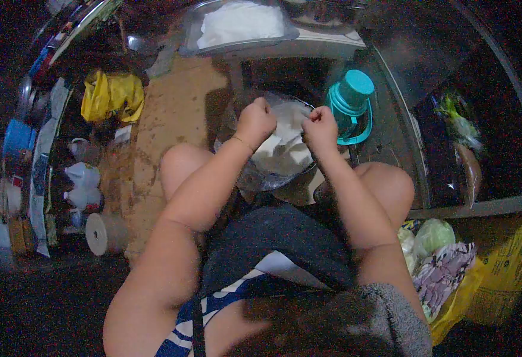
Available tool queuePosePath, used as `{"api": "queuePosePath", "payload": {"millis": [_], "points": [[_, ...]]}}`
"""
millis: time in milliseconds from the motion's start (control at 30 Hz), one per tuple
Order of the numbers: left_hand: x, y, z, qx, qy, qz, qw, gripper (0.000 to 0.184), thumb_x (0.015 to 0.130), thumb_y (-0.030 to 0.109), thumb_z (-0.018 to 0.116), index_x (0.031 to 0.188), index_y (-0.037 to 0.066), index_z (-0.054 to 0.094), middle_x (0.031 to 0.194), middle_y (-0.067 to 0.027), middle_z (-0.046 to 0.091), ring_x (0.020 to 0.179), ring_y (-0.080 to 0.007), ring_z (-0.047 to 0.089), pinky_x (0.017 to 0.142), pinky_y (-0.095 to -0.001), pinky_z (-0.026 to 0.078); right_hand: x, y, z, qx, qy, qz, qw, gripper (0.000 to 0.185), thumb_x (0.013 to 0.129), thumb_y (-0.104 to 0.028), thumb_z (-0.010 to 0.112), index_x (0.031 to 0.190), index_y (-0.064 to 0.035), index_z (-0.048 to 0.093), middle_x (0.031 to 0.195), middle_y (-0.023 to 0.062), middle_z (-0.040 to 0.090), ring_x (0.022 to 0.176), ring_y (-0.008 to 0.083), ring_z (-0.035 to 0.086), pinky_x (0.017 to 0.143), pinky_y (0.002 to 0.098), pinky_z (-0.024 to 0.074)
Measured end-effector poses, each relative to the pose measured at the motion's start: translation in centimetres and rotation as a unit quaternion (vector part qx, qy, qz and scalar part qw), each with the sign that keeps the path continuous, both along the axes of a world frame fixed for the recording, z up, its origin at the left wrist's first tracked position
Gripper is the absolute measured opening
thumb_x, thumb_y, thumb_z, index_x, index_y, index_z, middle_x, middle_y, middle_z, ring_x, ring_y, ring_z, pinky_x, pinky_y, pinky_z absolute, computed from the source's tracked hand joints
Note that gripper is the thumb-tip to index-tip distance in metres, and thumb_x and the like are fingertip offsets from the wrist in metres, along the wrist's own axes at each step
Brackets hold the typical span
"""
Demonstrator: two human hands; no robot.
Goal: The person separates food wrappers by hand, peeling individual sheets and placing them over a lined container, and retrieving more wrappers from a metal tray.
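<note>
Between our left knee (183, 163) and right knee (386, 184), near the right side of the cardboard sheet (180, 98), we have a round container lined with clear plastic (255, 175). Inside it we see white pieces (299, 156). Our left hand (258, 123) is over its left rim, fingers curled narrow; our right hand (320, 128) is at the right rim, thumb and fingers drawn close. We cannot tell whether either hand grips the plastic. Just beyond the right hand we note a teal bucket (352, 141) with a teal cup (356, 83) at its far side; the bucket's inside is too dark to read. At the cardboard's far end we find a clear tray (194, 37) of white material (243, 25). Along the cardboard's left edge are a yellow bag (115, 98), white jugs (84, 178) and a roll (97, 234). Between that edge and our left knee we have lateral room.
</note>
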State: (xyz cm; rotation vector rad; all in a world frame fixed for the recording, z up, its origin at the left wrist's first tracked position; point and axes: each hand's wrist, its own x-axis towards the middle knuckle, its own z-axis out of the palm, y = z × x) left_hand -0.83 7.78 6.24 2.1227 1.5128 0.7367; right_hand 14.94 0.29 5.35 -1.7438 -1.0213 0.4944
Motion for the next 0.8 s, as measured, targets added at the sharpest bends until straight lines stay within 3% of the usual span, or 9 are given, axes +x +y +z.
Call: {"api": "queuePosePath", "payload": {"millis": [33, 133, 233, 333, 433, 533, 633, 733, 800], "points": [[0.1, 0.0, -0.1, -0.022, -0.013, -0.009, 1.000, 0.025, 0.071, 0.021, 0.063, 0.086, 0.001, 0.060, 0.085, -0.0246, 0.063, 0.081, -0.0400, 0.062, 0.074, -0.0447, 0.049, -0.1, 0.1, -0.3, 0.010, 0.004, 0.010, 1.000, 0.017, 0.067, -0.007, 0.062, 0.081, -0.0062, 0.052, 0.077, 0.0142, 0.060, 0.072, 0.0320, 0.059, 0.066, 0.0395, 0.0465], [0.5, -0.5, -0.6, -0.070, -0.031, -0.036, 0.996, 0.037, 0.068, 0.032, 0.068, 0.087, 0.001, 0.062, 0.087, -0.0229, 0.065, 0.083, -0.0368, 0.063, 0.074, -0.0417, 0.049, -0.4, 0.3, -1.0, 0.068, 0.046, 0.039, 0.996, 0.014, 0.068, -0.001, 0.058, 0.081, -0.0044, 0.052, 0.068, 0.0013, 0.051, 0.064, 0.0109, 0.050, 0.060, 0.0268, 0.0439], [1.5, -1.3, -0.5, -0.179, -0.031, -0.029, 0.983, 0.053, 0.064, 0.043, 0.072, 0.094, 0.000, 0.063, 0.093, -0.0218, 0.065, 0.091, -0.0342, 0.064, 0.078, -0.0406, 0.049, -0.6, -0.7, 0.3, 0.101, 0.018, 0.090, 0.991, 0.013, 0.070, 0.001, 0.054, 0.082, -0.0037, 0.055, 0.071, 0.0009, 0.051, 0.068, 0.0101, 0.051, 0.063, 0.0258, 0.0441], [2.4, -2.1, -1.9, -0.140, -0.038, -0.044, 0.988, 0.055, 0.066, 0.040, 0.072, 0.102, 0.000, 0.062, 0.100, -0.0230, 0.064, 0.097, -0.0363, 0.062, 0.082, -0.0417, 0.049, -0.8, -0.7, 0.2, 0.137, -0.005, 0.152, 0.979, 0.013, 0.071, 0.000, 0.054, 0.082, -0.0033, 0.060, 0.073, 0.0026, 0.053, 0.070, 0.0138, 0.053, 0.067, 0.0283, 0.0454], [2.6, -2.3, -2.7, -0.087, -0.013, -0.071, 0.994, 0.045, 0.072, 0.033, 0.068, 0.104, 0.002, 0.062, 0.099, -0.0223, 0.064, 0.095, -0.0383, 0.061, 0.081, -0.0436, 0.048, -0.9, -1.4, 0.6, 0.169, -0.125, 0.151, 0.966, 0.012, 0.071, -0.006, 0.056, 0.078, -0.0031, 0.065, 0.076, 0.0096, 0.058, 0.071, 0.0224, 0.057, 0.069, 0.0322, 0.0467], [3.0, -1.7, -3.7, -0.070, -0.092, -0.086, 0.990, 0.035, 0.076, 0.026, 0.064, 0.103, 0.004, 0.062, 0.096, -0.0226, 0.064, 0.092, -0.0400, 0.060, 0.080, -0.0453, 0.048, -0.5, -2.4, 2.3, 0.094, -0.196, 0.141, 0.966, 0.014, 0.070, -0.012, 0.058, 0.075, -0.0034, 0.068, 0.079, 0.0167, 0.059, 0.077, 0.0320, 0.059, 0.071, 0.0368, 0.0472], [3.0, -0.6, -3.0, 0.033, -0.091, -0.070, 0.993, 0.028, 0.077, 0.022, 0.062, 0.099, 0.006, 0.063, 0.092, -0.0236, 0.063, 0.089, -0.0405, 0.060, 0.078, -0.0465, 0.048, -0.3, -0.7, 3.8, -0.093, -0.183, 0.146, 0.968, 0.017, 0.071, -0.016, 0.059, 0.075, -0.0026, 0.068, 0.083, 0.0206, 0.060, 0.082, 0.0356, 0.059, 0.073, 0.0397, 0.0475], [2.7, -1.1, -2.4, 0.056, -0.099, -0.081, 0.990, 0.025, 0.075, 0.019, 0.061, 0.097, 0.007, 0.063, 0.090, -0.0239, 0.063, 0.086, -0.0413, 0.060, 0.077, -0.0469, 0.048, -0.6, -0.9, 3.5, -0.094, -0.134, 0.136, 0.977, 0.017, 0.071, -0.016, 0.061, 0.080, -0.0026, 0.069, 0.084, 0.0222, 0.062, 0.080, 0.0376, 0.061, 0.073, 0.0432, 0.0481], [2.2, -0.8, -1.7, 0.035, -0.035, -0.063, 0.997, 0.024, 0.076, 0.019, 0.061, 0.097, 0.008, 0.064, 0.089, -0.0232, 0.063, 0.085, -0.0411, 0.060, 0.077, -0.0470, 0.048, -0.6, -1.0, 3.3, -0.058, -0.171, 0.168, 0.969, 0.019, 0.070, -0.015, 0.063, 0.084, -0.0030, 0.069, 0.087, 0.0230, 0.063, 0.079, 0.0376, 0.062, 0.071, 0.0429, 0.0489]]}}
